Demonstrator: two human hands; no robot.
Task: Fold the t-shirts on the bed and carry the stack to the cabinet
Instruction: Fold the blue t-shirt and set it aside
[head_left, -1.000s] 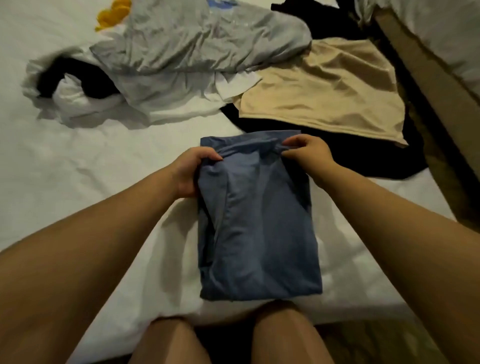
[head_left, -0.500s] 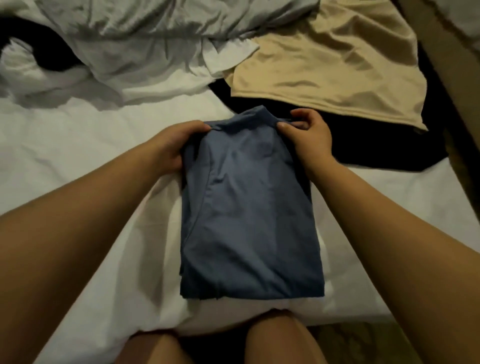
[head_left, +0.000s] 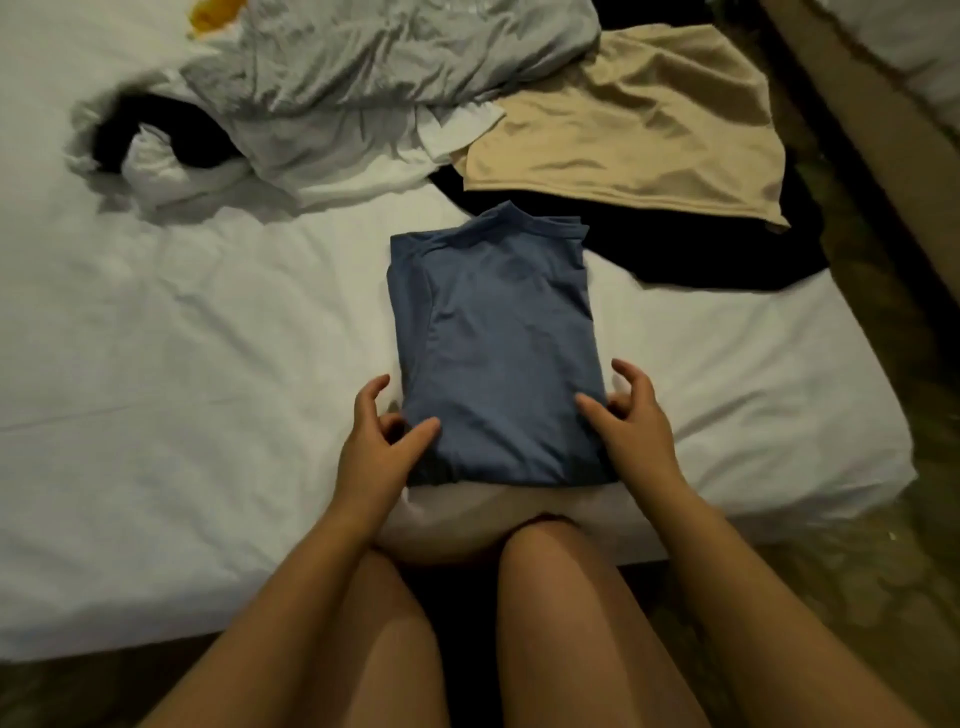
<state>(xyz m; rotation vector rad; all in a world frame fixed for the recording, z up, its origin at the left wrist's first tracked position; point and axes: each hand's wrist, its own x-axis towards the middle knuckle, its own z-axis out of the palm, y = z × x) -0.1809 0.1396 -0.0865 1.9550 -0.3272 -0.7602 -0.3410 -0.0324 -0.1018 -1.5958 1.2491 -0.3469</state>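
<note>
A home bedroom: a bed (head_left: 208, 364) with a white fitted sheet is filling the view, loose garments (head_left: 363, 93) are lying crumpled at the bed's far side, and a dim patterned floor (head_left: 857, 597) is showing beside the bed.

blue tee (head_left: 498, 343) folded, flat on bed (head_left: 208, 364)

One head-worn view looks steeply down and forward from close above the bed (head_left: 208, 364) edge (wide-angle, so edges bow), the person's forearms entering from below.
</note>
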